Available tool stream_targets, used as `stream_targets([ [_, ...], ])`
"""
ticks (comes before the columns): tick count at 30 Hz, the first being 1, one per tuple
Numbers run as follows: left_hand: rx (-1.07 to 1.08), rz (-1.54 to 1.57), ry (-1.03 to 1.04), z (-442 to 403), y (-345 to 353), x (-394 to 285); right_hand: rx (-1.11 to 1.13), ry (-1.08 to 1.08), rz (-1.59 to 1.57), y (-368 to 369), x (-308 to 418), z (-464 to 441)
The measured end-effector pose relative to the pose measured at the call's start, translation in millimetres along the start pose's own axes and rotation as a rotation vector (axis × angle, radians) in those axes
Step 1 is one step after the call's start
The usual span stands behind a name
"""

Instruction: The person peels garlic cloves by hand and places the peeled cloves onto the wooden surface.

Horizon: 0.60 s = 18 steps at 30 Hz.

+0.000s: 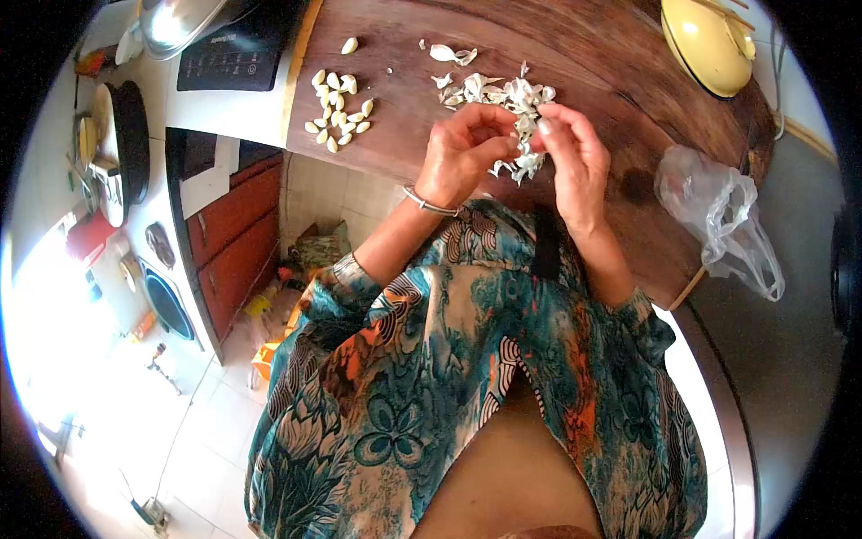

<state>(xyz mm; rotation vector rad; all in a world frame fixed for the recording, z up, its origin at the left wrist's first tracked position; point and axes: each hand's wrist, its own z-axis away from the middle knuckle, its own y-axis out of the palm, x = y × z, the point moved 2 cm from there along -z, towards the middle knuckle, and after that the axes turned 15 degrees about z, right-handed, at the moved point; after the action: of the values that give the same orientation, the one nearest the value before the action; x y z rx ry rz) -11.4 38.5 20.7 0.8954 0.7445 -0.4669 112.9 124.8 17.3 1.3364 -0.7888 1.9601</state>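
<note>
My left hand (461,153) and my right hand (577,162) meet fingertip to fingertip over the table. Between their pinched fingers is a small pale garlic clove, mostly hidden by the fingers. Just beyond and beneath them lies a heap of white garlic skins (485,92), with some skins reaching down between the two hands. Farther left, several peeled garlic cloves (337,101) are spread in a loose group. One clove (349,45) lies apart above that group, and a piece with papery skin (443,53) rests above the heap.
The brown wooden table (395,153) has a curved right end. A yellow bowl (709,49) stands at the back right, and a crumpled clear plastic bag (718,211) hangs over the right edge. To the left are a black cooktop (232,54) and red drawers (233,216).
</note>
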Motion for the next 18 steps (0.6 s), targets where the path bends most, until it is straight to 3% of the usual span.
stream_targets([
  [6, 0.024, -0.087, 0.123, 2, -3, 1, 0.045, -0.147, 0.155, 8, 2, 1],
  [13, 0.015, -0.276, 0.169, 3, -7, 0, 0.1, -0.104, 0.169, 8, 5, 2],
  [18, 0.181, -0.602, 0.497, 4, 1, -14, 0.171, 0.059, 0.016, 4, -1, -1],
])
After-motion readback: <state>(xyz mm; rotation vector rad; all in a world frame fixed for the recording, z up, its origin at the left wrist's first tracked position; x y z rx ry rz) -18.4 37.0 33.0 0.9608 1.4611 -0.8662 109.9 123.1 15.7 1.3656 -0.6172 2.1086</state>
